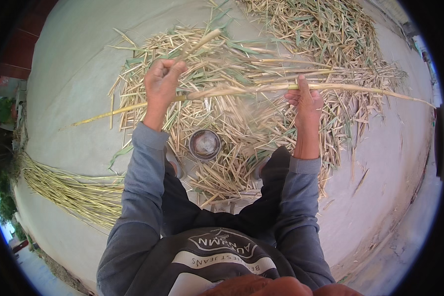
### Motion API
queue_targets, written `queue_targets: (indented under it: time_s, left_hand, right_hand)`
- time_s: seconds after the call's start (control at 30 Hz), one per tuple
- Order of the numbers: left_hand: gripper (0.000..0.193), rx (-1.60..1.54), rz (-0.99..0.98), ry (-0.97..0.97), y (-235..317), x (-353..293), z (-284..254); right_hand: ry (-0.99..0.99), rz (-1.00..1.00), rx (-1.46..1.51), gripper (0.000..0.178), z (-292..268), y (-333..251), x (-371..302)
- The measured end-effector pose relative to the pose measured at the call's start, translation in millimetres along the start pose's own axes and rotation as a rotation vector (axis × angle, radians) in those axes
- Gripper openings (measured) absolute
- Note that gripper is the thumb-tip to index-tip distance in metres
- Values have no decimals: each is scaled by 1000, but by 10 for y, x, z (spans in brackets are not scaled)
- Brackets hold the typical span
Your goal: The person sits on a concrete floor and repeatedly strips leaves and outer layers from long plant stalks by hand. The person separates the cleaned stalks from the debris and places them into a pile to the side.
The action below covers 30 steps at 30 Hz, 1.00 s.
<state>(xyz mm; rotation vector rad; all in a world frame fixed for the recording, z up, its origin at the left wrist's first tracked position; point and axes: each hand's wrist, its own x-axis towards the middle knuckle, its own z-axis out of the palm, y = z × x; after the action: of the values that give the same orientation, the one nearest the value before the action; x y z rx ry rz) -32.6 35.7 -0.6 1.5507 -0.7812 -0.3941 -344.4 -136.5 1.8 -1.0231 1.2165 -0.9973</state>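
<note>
One long dry reed-like stalk (241, 91) stretches across in front of me, its bare yellowish end to the left and its thin tip far to the right. My right hand (306, 101) grips it right of centre, thumb raised along it and fingers curled beneath. Up and to the left, my left hand (164, 81) is closed in a pinch on a pale strip of dry leaf sheath (203, 41), which is blurred at its lower part. The stalk passes close by my left wrist; whether it touches cannot be told.
Loose dry and greenish husks (217, 111) cover the concrete floor (79, 64) before me. A second husk heap (320, 29) lies at the far right. Between my feet stands a dark-rimmed round bowl (204, 144) with whitish contents. Bare yellow-green stalks (74, 192) lie bunched at my left.
</note>
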Motion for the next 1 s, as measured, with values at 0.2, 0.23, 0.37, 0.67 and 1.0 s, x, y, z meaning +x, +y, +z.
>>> queue_targets:
  time_s: [0.2,0.23,0.37,0.67,1.0]
  left_hand:
    - [23,509,241,224,-67,216,-545]
    - [24,797,261,193,-60,203,-551]
    - [28,1189,540,122,9,97,-256]
    - [30,301,52,-642,180,-140,190]
    - [22,619,182,65,25,101,-75]
  right_hand:
    - [35,-5,-53,54,-167,-70,91]
    - [25,-10,-53,54,-181,-82,94]
    - [9,-10,-52,55,-145,-83,68]
    - [-18,-18,13,58,79,-29,-13]
    - [-82,-72,-30,58,133,-13,-78]
